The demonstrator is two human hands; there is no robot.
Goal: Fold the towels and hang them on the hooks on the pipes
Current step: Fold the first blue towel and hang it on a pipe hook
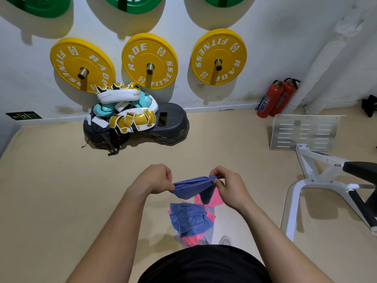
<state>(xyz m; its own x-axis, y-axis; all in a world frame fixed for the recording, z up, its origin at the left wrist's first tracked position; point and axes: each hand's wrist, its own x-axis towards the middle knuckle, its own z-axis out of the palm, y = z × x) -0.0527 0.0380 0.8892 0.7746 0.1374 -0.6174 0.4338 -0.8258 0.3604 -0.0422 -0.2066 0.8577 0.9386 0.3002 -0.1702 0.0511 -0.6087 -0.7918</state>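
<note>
Folding step in hand: we pinch the blue towel (192,185) taut in mid-air, left hand (157,178) and right hand (226,186) each gripping an end (more towels (189,219) heaped below); next, probably another fold before hanging.

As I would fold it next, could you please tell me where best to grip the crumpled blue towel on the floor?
Probably its far edge, pinched from above: the crumpled blue towel lies bunched atop the pink towels, uncovered, and that edge runs fairly straight.
</note>
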